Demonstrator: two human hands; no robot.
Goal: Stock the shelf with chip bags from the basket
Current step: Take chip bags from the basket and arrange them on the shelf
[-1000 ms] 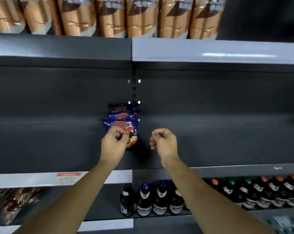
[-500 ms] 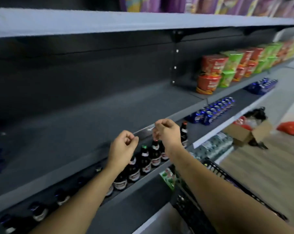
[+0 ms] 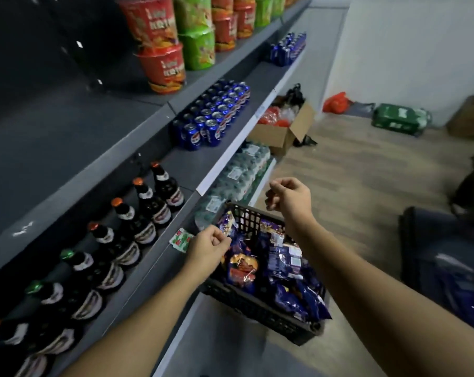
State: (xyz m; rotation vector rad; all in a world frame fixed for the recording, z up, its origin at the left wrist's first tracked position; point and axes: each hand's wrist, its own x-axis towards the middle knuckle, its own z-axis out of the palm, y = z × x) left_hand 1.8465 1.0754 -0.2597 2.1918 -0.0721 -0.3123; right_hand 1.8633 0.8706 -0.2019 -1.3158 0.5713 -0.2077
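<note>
The left hand (image 3: pixel 207 247) was held with fingers curled at the near-left rim of the black plastic lattice basket (image 3: pixel 260 308), just beside an upright blue chip bag (image 3: pixel 227 223); whether that bag was pinched could not be told. The right hand (image 3: pixel 290 198) was curled on nothing above the basket's far rim. The broad dark grey shelf (image 3: pixel 67 148) above the brown glass bottles (image 3: pixel 148 205) was seen bare. The basket was filled with blue chip bags (image 3: pixel 284 265). An open cardboard box (image 3: pixel 282 131) of red packets was set farther along the wooden floor (image 3: pixel 366 172), where open room was left.
</note>
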